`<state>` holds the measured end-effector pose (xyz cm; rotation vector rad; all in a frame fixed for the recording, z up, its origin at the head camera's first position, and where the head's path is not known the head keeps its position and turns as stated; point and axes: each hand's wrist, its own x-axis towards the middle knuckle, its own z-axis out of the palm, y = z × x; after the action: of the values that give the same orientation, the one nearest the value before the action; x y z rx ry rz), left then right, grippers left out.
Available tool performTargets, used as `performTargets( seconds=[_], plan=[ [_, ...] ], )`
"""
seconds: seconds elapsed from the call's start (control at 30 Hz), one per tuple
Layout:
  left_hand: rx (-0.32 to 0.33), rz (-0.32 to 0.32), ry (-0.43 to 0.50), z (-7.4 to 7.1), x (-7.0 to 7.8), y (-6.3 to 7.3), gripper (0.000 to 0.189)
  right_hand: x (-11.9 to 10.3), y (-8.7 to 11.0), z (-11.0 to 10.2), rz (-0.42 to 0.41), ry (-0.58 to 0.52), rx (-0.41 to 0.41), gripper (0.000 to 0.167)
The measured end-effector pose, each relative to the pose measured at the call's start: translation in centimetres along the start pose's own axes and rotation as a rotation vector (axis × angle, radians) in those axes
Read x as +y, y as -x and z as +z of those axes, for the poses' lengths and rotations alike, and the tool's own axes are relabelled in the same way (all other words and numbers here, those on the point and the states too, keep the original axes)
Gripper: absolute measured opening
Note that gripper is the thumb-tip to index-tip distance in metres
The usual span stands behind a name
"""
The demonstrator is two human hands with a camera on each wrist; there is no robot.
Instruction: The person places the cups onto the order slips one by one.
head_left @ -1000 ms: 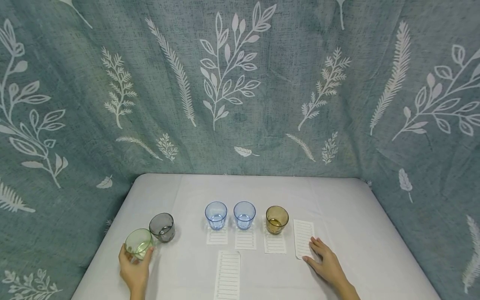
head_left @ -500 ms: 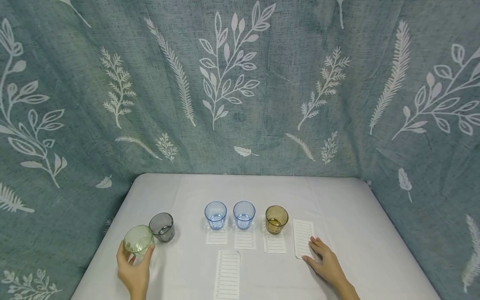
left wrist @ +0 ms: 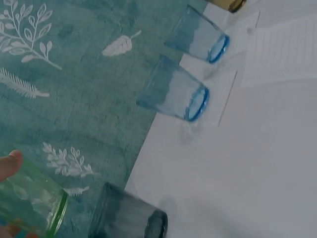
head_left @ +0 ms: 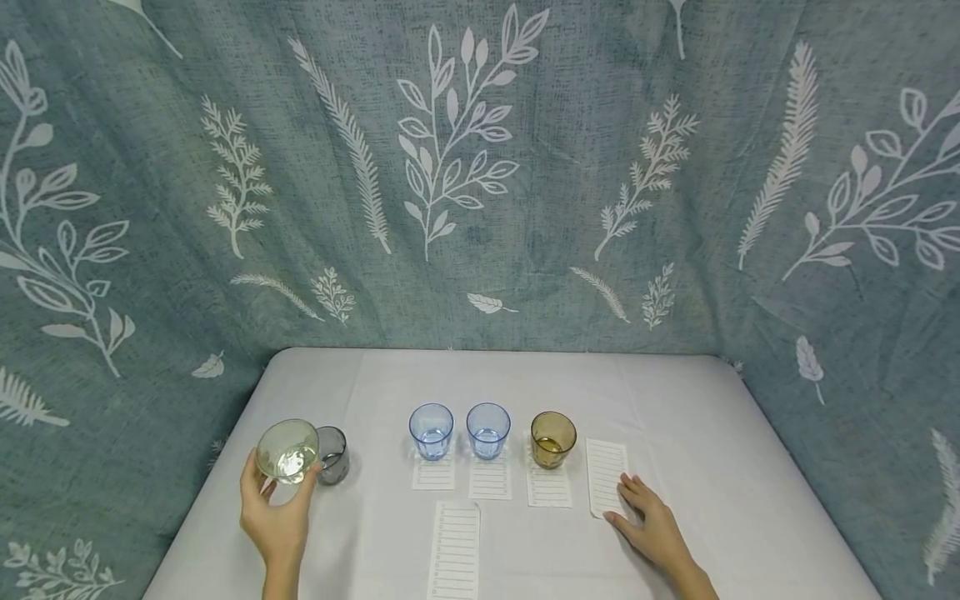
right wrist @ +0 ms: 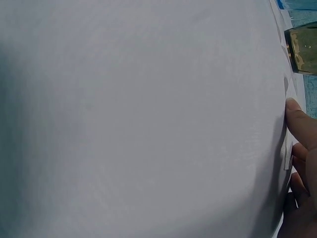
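Note:
My left hand (head_left: 279,517) holds a pale green glass (head_left: 288,450) between thumb and fingers, raised above the table at the left. Just behind and to the right of it stands a grey glass (head_left: 334,457), partly hidden by the green one. In the left wrist view the green glass (left wrist: 32,198) is tilted in the picture, with the thumb against its side. On the right, my right hand (head_left: 654,527) rests with relaxed fingers at the right edge of a lined paper slip (head_left: 606,475). The right wrist view shows its thumb and fingers (right wrist: 301,124) at that slip.
Two blue glasses (head_left: 432,432) and an amber glass (head_left: 553,439) stand in a row, each at the top of a lined slip (head_left: 433,476). A longer lined sheet (head_left: 454,550) lies nearer on the white table (head_left: 750,500). Patterned green cloth (head_left: 480,208) surrounds the table.
My left hand has lifted the green glass and carried it forward and slightly right, partly in front of the grey glass. My right hand has stayed in place at the slip.

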<state>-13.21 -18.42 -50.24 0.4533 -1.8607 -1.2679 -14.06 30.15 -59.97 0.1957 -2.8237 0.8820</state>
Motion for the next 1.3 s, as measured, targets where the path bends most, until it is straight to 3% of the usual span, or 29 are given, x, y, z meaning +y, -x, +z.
performTargets(
  seconds=[0.33, 0.67, 0.9, 1.3],
  plan=[
    [-0.261, 0.068, 0.083, 2.7, 2.3, 1.0, 0.08, 0.1, 0.1, 0.1, -0.011, 0.013, 0.016, 0.059],
    [-0.429, 0.093, 0.249, 6.4, 4.3, 3.2, 0.08, 0.1, 0.2, 0.1, -0.021, -0.004, 0.028, 0.059],
    [-0.528, 0.083, 0.309, 7.3, 9.2, 4.7, 0.075, 0.3, 0.2, 0.2, -0.002, -0.02, 0.006, 0.061],
    [-0.657, 0.037, 0.425, 10.7, 12.2, 6.5, 0.073, 0.3, 0.2, 0.3, -0.003, -0.011, 0.028, 0.059]
  ],
)
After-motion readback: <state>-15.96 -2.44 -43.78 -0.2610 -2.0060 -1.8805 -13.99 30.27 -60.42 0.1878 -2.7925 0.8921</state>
